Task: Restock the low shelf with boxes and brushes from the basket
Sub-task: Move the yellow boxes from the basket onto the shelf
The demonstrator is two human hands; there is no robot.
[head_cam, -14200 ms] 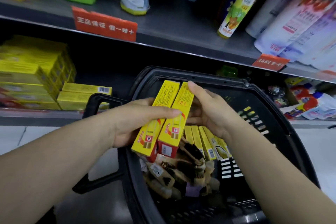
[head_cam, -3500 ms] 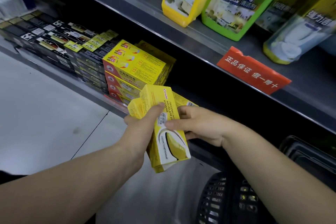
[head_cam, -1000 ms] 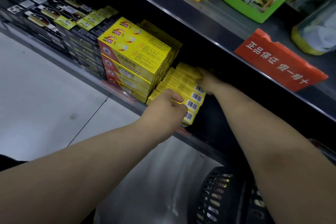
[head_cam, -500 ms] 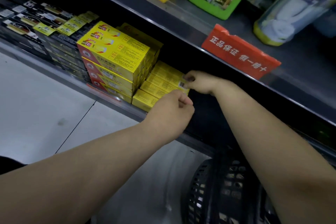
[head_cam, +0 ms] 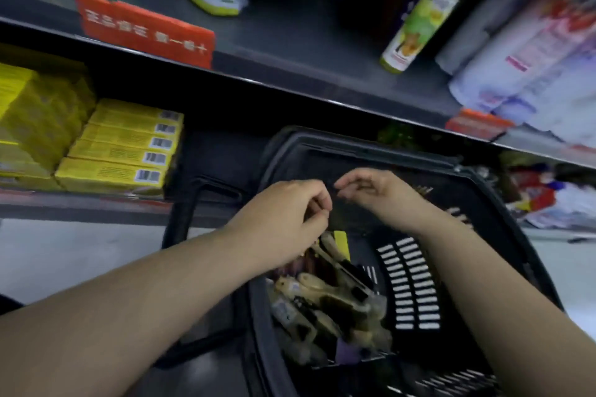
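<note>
We've got the left-hand grip (head_cam: pixel 290 213) and the right-hand grip (head_cam: pixel 377 193) side by side over the basket (head_cam: pixel 354 147), near its far rim, both loosely curled and holding nothing we can make out through the blur. The brushes (head_cam: pixel 325 300) lie heaped straight below, toward the basket's left wall, pale handles mostly running near rim to far, and one yellow box (head_cam: pixel 342 243) stands on end just under the left-hand grip. We judge the left nearer, with the low shelf (head_cam: pixel 96 208) and its stacked boxes (head_cam: pixel 122 151) off to the left.
</note>
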